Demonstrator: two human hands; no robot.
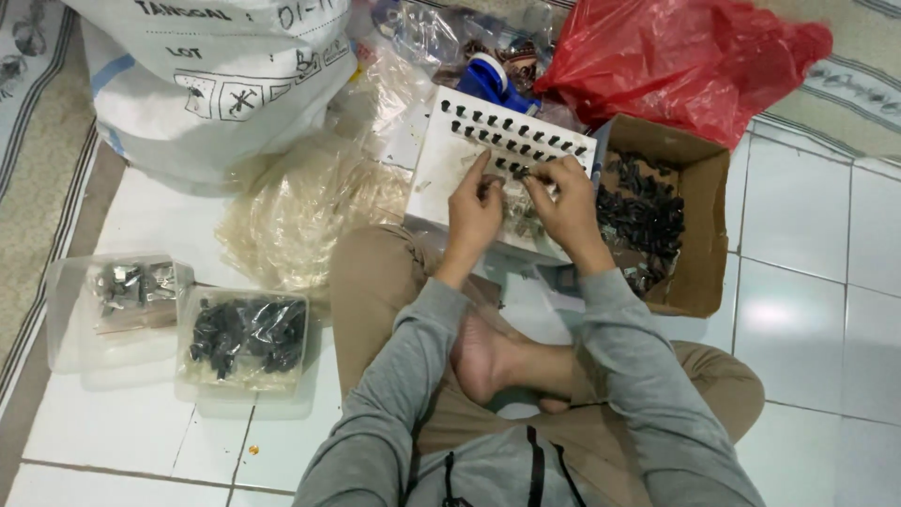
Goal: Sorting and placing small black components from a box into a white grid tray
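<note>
Cardboard box [699,235] of black parts flanks white tray [441,178]; both hands' fingers [488,183] pinch one small part [522,173].

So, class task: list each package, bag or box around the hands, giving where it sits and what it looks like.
White sack: top left, bulky, black printing and pictograms.
Red plastic bag: top right, crumpled.
Cardboard box: right of the hands, brown, open, dark small parts inside.
Clear tubs: lower left, two, holding small parts.
Clear plastic bags: centre left, crumpled.
</note>
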